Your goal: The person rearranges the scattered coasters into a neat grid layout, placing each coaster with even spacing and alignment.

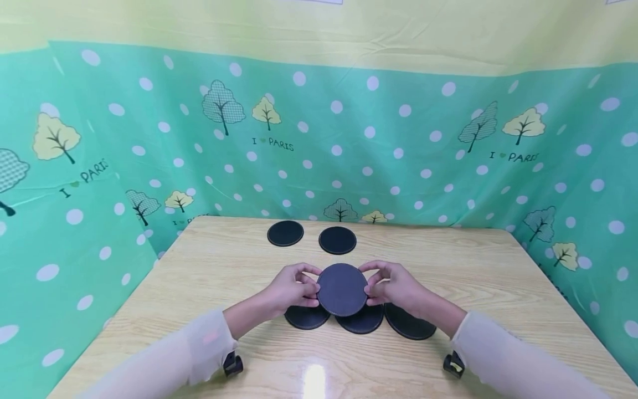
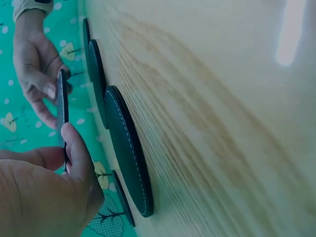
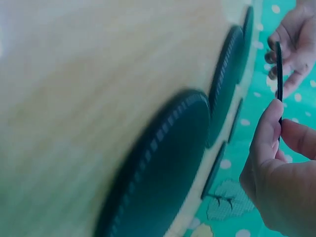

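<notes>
A round black coaster [image 1: 342,289] with a stitched edge is held off the table between both hands. My left hand [image 1: 295,286] pinches its left edge with thumb and fingers, and my right hand [image 1: 394,285] pinches the right edge. In the left wrist view the raised coaster [image 2: 62,106] appears nearly edge-on, apart from the tabletop. Below it lie three more coasters in a row: a left one [image 1: 306,317], a middle one [image 1: 361,320] partly hidden by the held coaster, and a right one [image 1: 410,322] partly covered by my right hand.
Two further black coasters, one at the back left [image 1: 286,233] and one beside it [image 1: 337,240], lie near the far edge of the wooden table [image 1: 199,266]. A green dotted curtain [image 1: 319,133] hangs behind and at both sides.
</notes>
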Demonstrator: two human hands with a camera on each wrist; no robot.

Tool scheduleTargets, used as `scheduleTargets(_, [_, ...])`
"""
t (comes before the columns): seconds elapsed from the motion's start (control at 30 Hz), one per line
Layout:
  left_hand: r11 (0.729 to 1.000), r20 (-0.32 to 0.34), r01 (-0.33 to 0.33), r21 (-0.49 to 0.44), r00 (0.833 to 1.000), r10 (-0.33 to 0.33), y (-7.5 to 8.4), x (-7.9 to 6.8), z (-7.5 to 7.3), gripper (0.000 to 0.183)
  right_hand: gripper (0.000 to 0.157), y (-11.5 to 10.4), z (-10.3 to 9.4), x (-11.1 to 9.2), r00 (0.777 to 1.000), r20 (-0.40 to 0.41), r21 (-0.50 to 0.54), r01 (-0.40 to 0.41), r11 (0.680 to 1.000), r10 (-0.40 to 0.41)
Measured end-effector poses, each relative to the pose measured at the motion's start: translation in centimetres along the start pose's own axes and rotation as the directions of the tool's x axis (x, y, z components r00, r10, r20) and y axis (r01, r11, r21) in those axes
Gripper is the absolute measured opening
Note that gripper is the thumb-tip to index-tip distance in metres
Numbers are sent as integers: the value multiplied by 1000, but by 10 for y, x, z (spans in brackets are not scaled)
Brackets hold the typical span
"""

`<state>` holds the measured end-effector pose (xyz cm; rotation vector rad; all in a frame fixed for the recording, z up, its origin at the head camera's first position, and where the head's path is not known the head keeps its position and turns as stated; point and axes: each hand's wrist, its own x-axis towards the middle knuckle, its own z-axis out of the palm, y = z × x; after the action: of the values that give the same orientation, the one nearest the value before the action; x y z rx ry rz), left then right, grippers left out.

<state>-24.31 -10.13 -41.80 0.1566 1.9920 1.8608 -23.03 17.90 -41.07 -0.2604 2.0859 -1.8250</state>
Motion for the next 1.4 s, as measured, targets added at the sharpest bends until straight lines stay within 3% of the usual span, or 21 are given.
scheduleTargets(0.4, [1000,34,5,4,999,-5,-8,-32,-20,39,49,4,36,-10,1000,2,73,-22,997,22])
scheduleTargets(0.7, [999,58,29,30,998,-30,-14,-53,-29,41,51,8,50,-18,997,66,125,-37,991,29])
scheduleTargets(1.0, [997,48,57,56,997,-59,-23,-69,-35,32,46,11,67,-24,992,116,136,-56,989,40])
scheduleTargets(1.4, [992,99,113,61,988,-119,-36,-88,-42,31,41,13,83,-30,984,162,98,-97,990,80])
